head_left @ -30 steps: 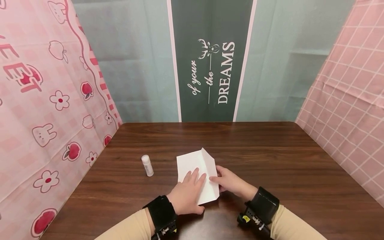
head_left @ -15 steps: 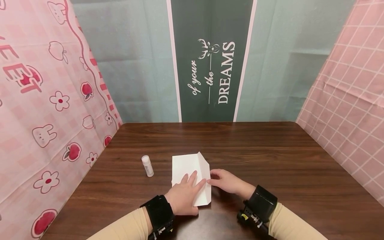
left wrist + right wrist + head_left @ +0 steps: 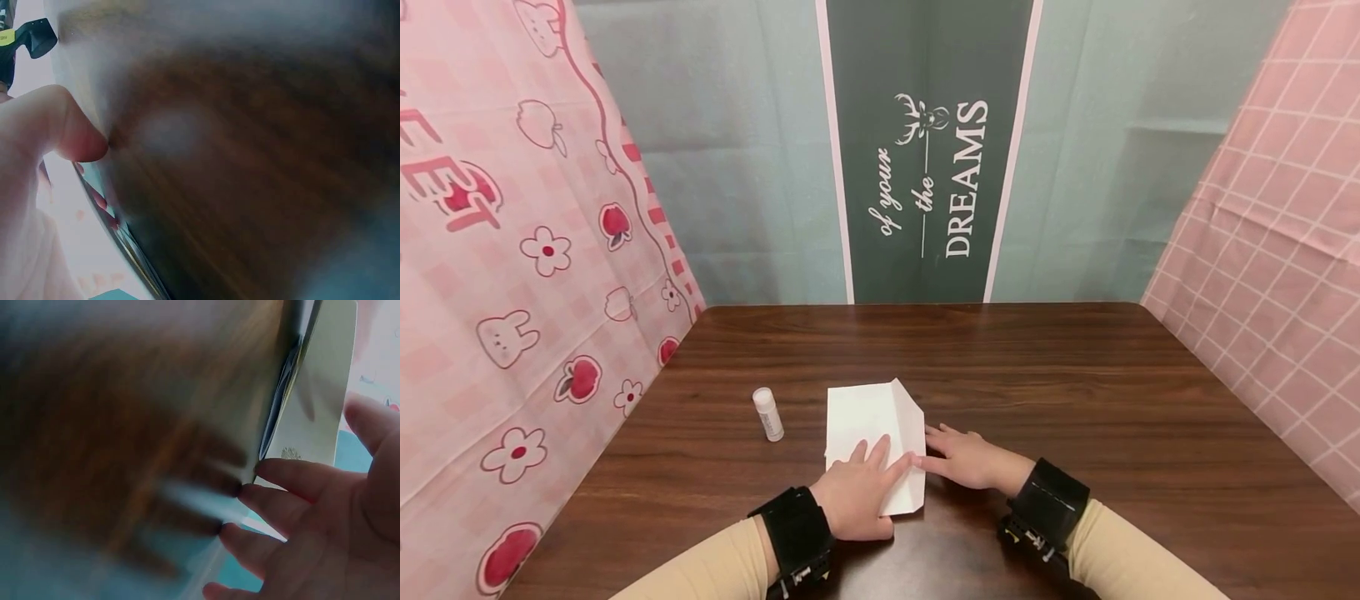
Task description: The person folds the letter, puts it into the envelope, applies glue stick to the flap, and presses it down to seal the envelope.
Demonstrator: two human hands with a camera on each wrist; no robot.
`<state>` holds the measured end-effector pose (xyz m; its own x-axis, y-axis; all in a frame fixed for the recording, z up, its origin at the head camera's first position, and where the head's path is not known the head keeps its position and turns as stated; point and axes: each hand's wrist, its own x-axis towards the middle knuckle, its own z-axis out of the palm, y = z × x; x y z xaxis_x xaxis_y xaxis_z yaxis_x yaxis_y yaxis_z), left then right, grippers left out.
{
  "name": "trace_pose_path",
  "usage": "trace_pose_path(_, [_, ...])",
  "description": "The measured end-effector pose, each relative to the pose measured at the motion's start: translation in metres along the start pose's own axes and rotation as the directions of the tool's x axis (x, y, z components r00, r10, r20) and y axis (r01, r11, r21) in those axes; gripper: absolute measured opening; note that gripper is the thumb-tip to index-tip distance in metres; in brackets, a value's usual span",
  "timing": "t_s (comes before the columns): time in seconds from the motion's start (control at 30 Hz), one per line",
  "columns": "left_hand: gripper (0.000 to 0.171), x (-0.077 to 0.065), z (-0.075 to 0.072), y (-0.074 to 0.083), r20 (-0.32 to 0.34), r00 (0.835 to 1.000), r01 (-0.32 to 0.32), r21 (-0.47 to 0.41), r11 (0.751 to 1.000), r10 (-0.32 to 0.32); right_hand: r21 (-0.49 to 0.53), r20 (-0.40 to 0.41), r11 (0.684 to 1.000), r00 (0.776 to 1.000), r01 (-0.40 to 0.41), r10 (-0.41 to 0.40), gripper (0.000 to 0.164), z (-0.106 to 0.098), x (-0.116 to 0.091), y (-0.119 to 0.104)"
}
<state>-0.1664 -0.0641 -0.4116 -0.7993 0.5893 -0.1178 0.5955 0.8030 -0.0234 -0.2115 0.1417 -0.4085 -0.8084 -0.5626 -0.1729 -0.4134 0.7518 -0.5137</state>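
Note:
A piece of white folded paper (image 3: 859, 412) lies on the table, a slant-cornered flap (image 3: 912, 425) raised along its right side. Across its lower part my left hand (image 3: 857, 496) presses with spread, straight fingers; its thumb touches the tabletop in the left wrist view. My right hand (image 3: 973, 460) is at the right edge, thumb over the flap near the left index finger. In the right wrist view its straight fingers (image 3: 281, 500) meet the table outside the flap, which stands between them and the thumb (image 3: 369, 422). A small brown print (image 3: 290, 453) shows on the paper.
A white capped tube (image 3: 768, 414), like a glue stick, lies left of the paper. The dark wooden table (image 3: 1037, 367) reaches back to a green-grey curtain (image 3: 752, 167). Pink patterned cloths hang on both sides. Black camera straps (image 3: 793, 533) wrap both wrists.
The paper has shifted left and turned straighter, the left hand moving with it. The right hand's fingers, earlier more bent at the flap, have spread out along the paper's right edge.

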Motion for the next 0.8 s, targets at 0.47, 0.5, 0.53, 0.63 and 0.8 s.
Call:
trace_pose_path(0.47, [0.077, -0.005, -0.002, 0.0, 0.061, 0.998, 0.006, -0.018, 1.0, -0.005, -0.092, 0.136, 0.993, 0.988, 0.08, -0.067, 0.065, -0.003, 0.008, -0.003])
trace_pose_path(0.5, [0.077, -0.005, -0.002, 0.001, 0.069, 0.998, 0.01, -0.018, 1.0, -0.009, -0.107, 0.141, 0.991, 0.988, 0.085, -0.07, 0.066, -0.002, 0.008, -0.002])
trace_pose_path(0.53, [0.077, -0.005, -0.002, 0.0, 0.075, 0.997, 0.014, -0.016, 1.0, -0.013, -0.121, 0.145, 0.988, 0.987, 0.092, -0.074, 0.067, -0.002, 0.008, -0.002])
trace_pose_path(0.63, [0.077, -0.005, -0.003, 0.0, 0.084, 0.996, 0.021, -0.004, 1.0, -0.021, -0.152, 0.159, 0.982, 0.983, 0.113, -0.088, 0.069, -0.003, 0.01, -0.003])
trace_pose_path(0.8, [0.076, -0.005, -0.003, 0.0, 0.089, 0.996, 0.018, 0.012, 1.0, -0.019, -0.168, 0.201, 0.974, 0.973, 0.15, -0.114, 0.07, -0.004, 0.015, -0.002])
